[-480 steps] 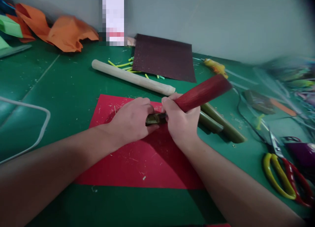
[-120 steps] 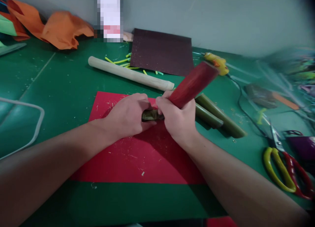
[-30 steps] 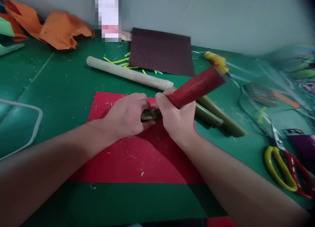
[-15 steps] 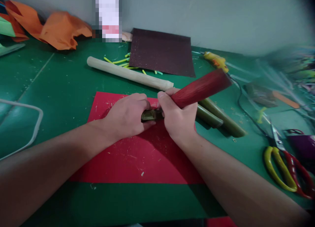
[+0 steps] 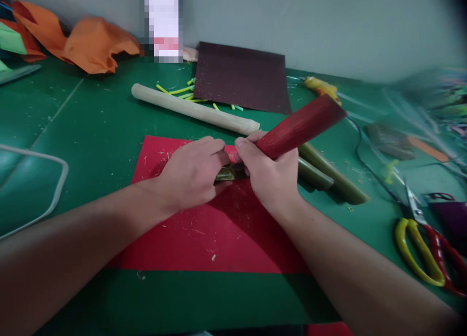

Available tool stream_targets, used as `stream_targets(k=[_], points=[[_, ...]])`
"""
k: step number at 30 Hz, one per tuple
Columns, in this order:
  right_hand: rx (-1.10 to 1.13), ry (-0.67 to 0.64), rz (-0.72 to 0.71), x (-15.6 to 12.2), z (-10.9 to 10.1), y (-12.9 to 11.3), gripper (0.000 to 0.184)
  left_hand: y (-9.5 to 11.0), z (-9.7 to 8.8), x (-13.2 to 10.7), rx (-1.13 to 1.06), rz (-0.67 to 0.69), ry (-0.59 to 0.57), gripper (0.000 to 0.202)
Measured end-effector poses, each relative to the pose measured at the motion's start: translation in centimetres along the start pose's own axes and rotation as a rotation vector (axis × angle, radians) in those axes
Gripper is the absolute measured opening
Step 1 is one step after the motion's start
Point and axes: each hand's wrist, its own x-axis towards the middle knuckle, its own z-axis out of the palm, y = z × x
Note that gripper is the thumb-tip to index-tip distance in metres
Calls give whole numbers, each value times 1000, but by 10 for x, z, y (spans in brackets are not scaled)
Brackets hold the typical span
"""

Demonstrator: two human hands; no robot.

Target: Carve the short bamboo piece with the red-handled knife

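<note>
My left hand [image 5: 193, 173] is closed around a short olive-green piece of bamboo [image 5: 225, 173], held over a red sheet [image 5: 189, 243] strewn with small shavings. My right hand [image 5: 273, 175] wraps round a tool with a thick red wooden handle [image 5: 302, 124], its butt sloping up to the right. The tool's working end points at the bamboo piece but is mostly hidden by my fingers, so its kind does not show. Just beyond my right hand lie two green bamboo lengths [image 5: 332, 173]. A pale wooden stick [image 5: 197, 110] lies behind both hands.
At the right are scissors [image 5: 419, 248] with yellow and red handles and a yellow glue gun [image 5: 321, 88] with its cord. A dark brown sheet [image 5: 241, 78] covers some yellow strips at the back. Orange cloth [image 5: 91, 44] lies far left, a white frame [image 5: 62, 180] nearer.
Both hands still hold the bamboo piece and the red-handled tool. The whole view has shifted slightly, and less of the bamboo piece shows between my hands.
</note>
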Motion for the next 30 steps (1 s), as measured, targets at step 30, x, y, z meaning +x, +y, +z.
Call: stream_targets(k=[30], points=[[-120, -3, -60, -11, 3, 4, 25, -6, 3, -2, -24, 23, 17, 21]])
